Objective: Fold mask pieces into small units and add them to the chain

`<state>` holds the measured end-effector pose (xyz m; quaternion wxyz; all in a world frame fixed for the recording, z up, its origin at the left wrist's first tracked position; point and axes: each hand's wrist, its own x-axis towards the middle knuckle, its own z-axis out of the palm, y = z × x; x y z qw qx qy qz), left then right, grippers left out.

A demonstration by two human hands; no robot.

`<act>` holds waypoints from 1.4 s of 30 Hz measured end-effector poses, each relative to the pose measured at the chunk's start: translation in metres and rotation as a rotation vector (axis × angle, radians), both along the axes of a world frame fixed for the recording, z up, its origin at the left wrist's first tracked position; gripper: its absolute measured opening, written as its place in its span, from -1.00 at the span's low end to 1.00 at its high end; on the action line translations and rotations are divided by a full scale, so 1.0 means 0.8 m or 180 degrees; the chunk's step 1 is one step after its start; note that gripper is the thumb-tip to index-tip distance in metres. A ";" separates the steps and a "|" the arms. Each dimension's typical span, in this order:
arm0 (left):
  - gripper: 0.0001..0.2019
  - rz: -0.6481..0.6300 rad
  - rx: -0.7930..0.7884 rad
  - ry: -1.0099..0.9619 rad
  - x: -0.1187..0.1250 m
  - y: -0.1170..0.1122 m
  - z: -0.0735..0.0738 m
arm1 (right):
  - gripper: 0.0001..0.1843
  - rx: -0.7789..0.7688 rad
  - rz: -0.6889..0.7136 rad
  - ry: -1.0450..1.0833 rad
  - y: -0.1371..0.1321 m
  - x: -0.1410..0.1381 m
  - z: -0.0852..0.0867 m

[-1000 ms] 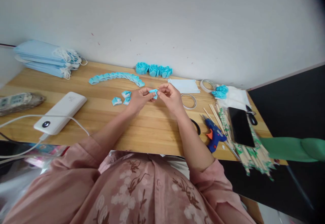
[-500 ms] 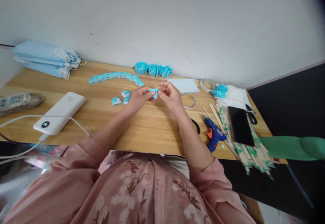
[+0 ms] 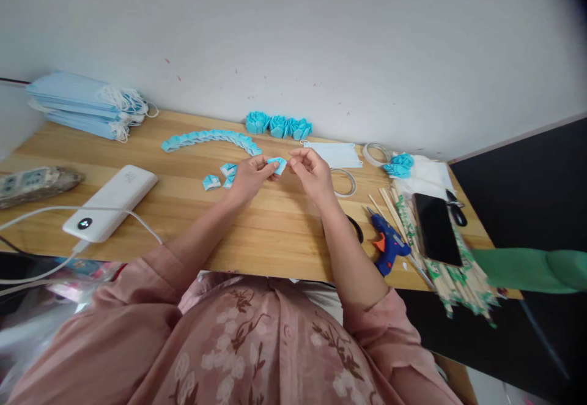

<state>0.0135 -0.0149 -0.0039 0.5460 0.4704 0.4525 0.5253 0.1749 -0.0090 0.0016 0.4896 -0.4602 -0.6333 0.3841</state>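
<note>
A small folded light-blue petal is pinched between the thumb and fingers of my left hand. Beside its right edge, my right hand has thumb and forefinger pressed together; whatever lies between those fingertips is too small to make out. Several similar folded petals with white strips lie left of my left hand. Behind them a curved row of folded blue petals stretches across the table. A flat face mask and a roll of tape lie just beyond and beside my right hand.
Blue fabric roses stand against the wall. A stack of masks and a white power bank are on the left. To the right lie a blue glue gun, wrapped chopsticks, a phone and another rose.
My right fingertips have moved slightly right, away from the petal, and more of the petal shows. My left hand keeps hold of it. The whole view has shifted a little.
</note>
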 end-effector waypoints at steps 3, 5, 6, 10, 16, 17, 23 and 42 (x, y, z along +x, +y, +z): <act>-0.76 0.0125 0.0016 -0.0037 0.000 0.001 -0.003 | -0.80 0.0046 -0.0076 -0.0149 -0.001 -0.001 0.000; -0.76 0.0159 0.0050 -0.0058 0.000 0.002 -0.004 | -0.80 0.0043 -0.0041 -0.0292 -0.002 -0.002 0.000; -0.76 0.0162 0.0069 -0.0061 0.000 0.002 -0.005 | -0.80 0.0025 -0.0029 -0.0339 -0.002 -0.003 -0.001; -0.75 0.0158 0.0140 -0.0011 0.001 0.001 -0.004 | -0.77 -0.0072 -0.0060 -0.0341 -0.002 -0.004 -0.005; -0.73 0.0136 0.0289 0.0104 0.002 0.000 -0.010 | -0.74 -0.0347 -0.0067 -0.0007 -0.002 -0.008 -0.010; -0.73 0.0131 0.0319 0.0096 0.002 0.001 -0.011 | -0.74 -0.0469 -0.0053 0.0092 -0.002 -0.009 -0.009; -0.76 0.0080 0.0472 0.0129 0.001 0.004 -0.020 | -0.71 -0.0937 -0.0066 0.0515 -0.006 -0.016 0.000; -0.73 0.0069 0.0408 0.0003 0.001 0.004 -0.019 | -0.80 -0.0556 -0.0161 0.0255 0.001 -0.011 -0.016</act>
